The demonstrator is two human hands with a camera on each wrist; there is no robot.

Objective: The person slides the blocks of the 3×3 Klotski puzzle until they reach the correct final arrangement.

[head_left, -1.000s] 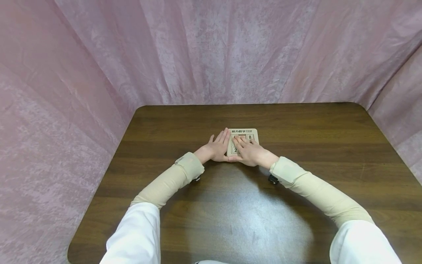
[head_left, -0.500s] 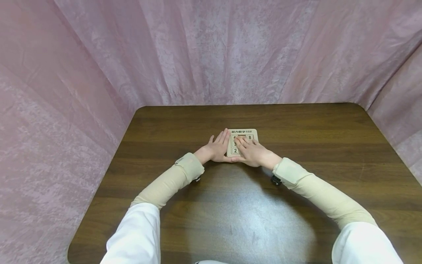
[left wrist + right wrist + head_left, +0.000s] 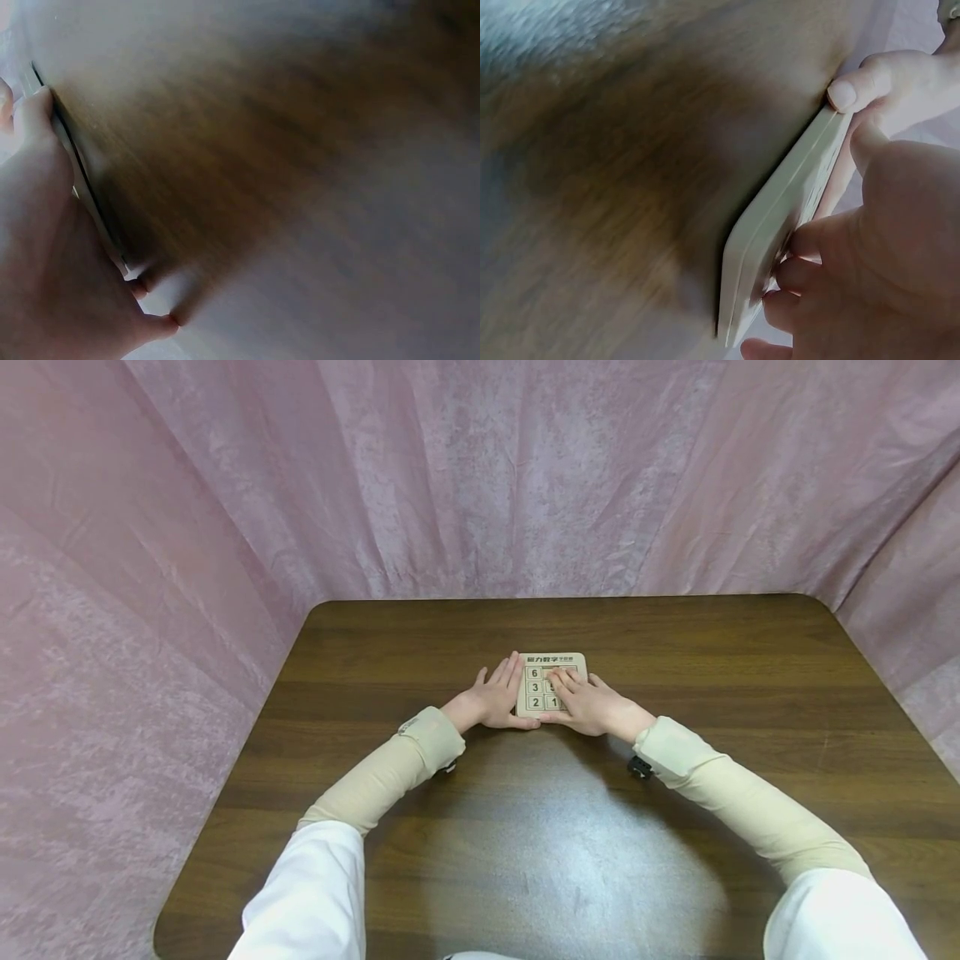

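A pale wooden number sliding puzzle (image 3: 535,688) lies flat on the brown table, with black digits on its square tiles and printed characters along its far edge. My left hand (image 3: 491,697) lies along the puzzle's left side, fingers straight, thumb against the near edge. Over the puzzle's right part is my right hand (image 3: 588,706), its fingertips on the tiles in the upper middle and its thumb at the near edge. The 6, 3, 2 and 1 show; right-hand tiles are covered. In the right wrist view, fingertips touch the puzzle (image 3: 776,202) from above.
The dark wood-grain table (image 3: 712,677) stretches out around the puzzle on all sides. Pink velvet curtains (image 3: 480,485) hang behind it and at its left and right. A small black device (image 3: 640,767) sits under the right wrist.
My right hand has slid to the right across the tiles, uncovering the left column and the 1. My left hand and the puzzle's frame have stayed in place.
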